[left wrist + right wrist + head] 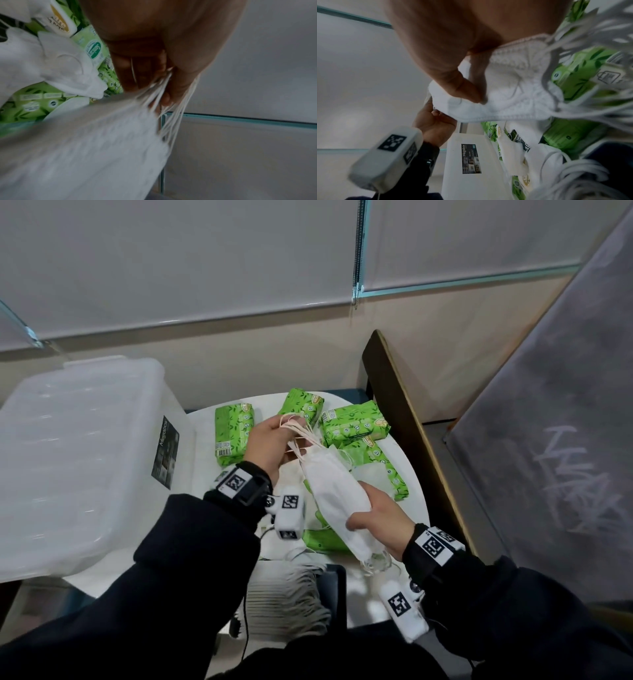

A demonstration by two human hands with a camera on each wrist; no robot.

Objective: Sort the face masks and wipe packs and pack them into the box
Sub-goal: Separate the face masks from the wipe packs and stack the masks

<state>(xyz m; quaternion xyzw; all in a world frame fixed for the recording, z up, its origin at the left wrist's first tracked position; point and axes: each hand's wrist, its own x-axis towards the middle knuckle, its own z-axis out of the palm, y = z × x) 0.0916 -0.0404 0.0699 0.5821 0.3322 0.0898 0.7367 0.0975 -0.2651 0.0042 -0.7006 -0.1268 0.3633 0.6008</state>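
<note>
The fingers [164,86] of the left hand [270,443] were curled round a bundle of ear loops [171,121], gripping them at the far end of a stack of white face masks [337,501]. The right hand [378,517] clasped the near end of the same stack, thumb [462,86] pressed on top and the remaining fingers hidden beneath it. The stack was held above the white desk [416,474], tilted from the left hand down toward the right. Below and beyond it lay several green wipe packs [354,424], one pack [233,436] apart on the left, with further loose masks [515,159] scattered among them. More masks [287,601] lay fanned at the near edge of the desk. The translucent box [68,453], lid closed and labelled on its side, stood just left of the packs. Dark sleeves [191,570] covered both arms, and each wrist carried a white camera unit [289,513] marked with square codes.
</note>
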